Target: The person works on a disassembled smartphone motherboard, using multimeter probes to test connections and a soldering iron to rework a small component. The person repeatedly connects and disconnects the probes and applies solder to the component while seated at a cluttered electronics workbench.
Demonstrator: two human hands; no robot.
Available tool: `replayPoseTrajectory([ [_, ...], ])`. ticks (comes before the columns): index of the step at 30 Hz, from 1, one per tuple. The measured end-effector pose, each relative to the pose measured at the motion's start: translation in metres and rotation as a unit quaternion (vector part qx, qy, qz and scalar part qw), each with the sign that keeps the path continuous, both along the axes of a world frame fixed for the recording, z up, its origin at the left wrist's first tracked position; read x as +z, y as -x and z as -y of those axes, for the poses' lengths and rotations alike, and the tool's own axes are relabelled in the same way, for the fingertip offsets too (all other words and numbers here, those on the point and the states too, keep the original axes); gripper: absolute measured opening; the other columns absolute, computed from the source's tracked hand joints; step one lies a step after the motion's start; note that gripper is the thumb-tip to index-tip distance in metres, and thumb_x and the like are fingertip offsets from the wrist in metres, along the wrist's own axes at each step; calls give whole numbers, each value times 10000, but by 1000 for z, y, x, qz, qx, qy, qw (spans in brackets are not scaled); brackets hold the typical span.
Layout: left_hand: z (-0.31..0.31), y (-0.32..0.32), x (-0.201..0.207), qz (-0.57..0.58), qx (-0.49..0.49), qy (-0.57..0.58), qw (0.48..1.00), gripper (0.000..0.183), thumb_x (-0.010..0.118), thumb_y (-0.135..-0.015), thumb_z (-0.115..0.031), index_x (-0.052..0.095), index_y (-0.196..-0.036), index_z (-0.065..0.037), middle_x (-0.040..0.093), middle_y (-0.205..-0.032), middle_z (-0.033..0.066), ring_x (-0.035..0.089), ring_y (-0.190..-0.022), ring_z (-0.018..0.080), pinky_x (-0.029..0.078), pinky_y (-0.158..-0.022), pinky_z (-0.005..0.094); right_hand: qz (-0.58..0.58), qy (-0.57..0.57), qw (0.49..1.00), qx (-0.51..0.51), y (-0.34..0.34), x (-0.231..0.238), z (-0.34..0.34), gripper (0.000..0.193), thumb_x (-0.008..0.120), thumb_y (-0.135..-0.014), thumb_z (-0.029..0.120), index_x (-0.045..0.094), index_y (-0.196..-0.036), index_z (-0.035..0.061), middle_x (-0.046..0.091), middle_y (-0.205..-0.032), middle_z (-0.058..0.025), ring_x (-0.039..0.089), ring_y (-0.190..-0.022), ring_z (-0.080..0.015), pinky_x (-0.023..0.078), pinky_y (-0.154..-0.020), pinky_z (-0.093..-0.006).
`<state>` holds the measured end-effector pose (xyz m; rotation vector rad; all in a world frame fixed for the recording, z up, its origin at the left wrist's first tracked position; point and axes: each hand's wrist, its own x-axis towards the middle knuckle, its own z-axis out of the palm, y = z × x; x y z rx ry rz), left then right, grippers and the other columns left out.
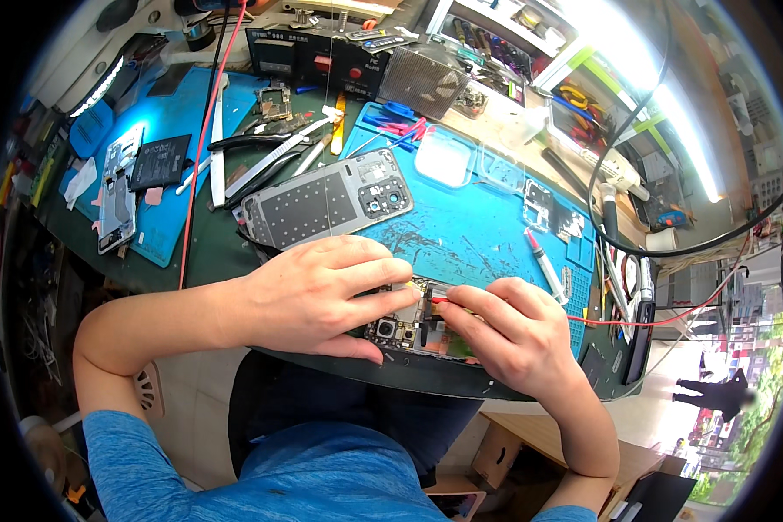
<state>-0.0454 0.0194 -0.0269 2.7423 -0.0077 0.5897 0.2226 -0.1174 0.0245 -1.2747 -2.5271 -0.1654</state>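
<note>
the opened phone lay at the lower centre of the frame, near the front edge of the dark green desk, its circuit board and camera modules bare. the left hand lay over its left end, fingers bent across the top and thumb stretched along the lower side; whether it gripped the phone i could not tell. the right hand was narrow, thumb and fingers pinching a slim red-tipped tool over the board, most of it hidden. a red wire ran from beside that hand toward the right of the frame.

above the phone, a grey phone housing with rows of dots lay partly on the blue mat. a clear plastic box stood farther up, and a syringe lay to the right.

at upper centre, a black box bore white lettering on its front, beside red buttons. at upper left, a black battery carried pale print too small to read, next to a phone frame.
</note>
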Motion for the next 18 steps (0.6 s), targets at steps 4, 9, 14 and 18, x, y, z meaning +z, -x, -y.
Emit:
replayPoseTrajectory([
  [4, -1, 0, 2, 0, -3, -1, 1000, 705, 858, -852, -491, 693, -1384, -58, 631, -1350, 104, 632, -1247, 306, 552, -1052, 448, 0, 1, 1000, -1, 0, 0, 0, 383, 851, -837, 301, 777, -1135, 71, 710, -1177, -9, 658, -906, -166, 557, -722, -323],
  [9, 0, 0, 2, -3, -3, -10, 1000, 694, 862, -849, -473, 698, -1372, -48, 629, -1358, 105, 631, -1251, 305, 551, -1054, 445, -3, 10, 1000, -6, 0, -1, 0, 387, 849, -835, 293, 777, -1142, 70, 707, -1175, -7, 656, -910, -166, 561, -720, -323],
  [14, 2, -2, 7, -8, -2, -10, 1000, 672, 887, -819, -410, 704, -1346, -36, 627, -1363, 106, 634, -1257, 305, 555, -1055, 440, -1, 10, 1000, -8, 0, -2, 1, 399, 849, -828, 285, 776, -1154, 66, 708, -1180, -6, 654, -904, -170, 562, -715, -323],
  [18, 3, -2, 6, -6, 0, -4, 1000, 668, 906, -788, -369, 708, -1332, -35, 627, -1360, 106, 637, -1259, 307, 562, -1054, 439, 9, 11, 1000, -9, 1, 0, 2, 406, 850, -831, 279, 774, -1168, 65, 711, -1192, -9, 652, -899, -167, 560, -704, -318],
])
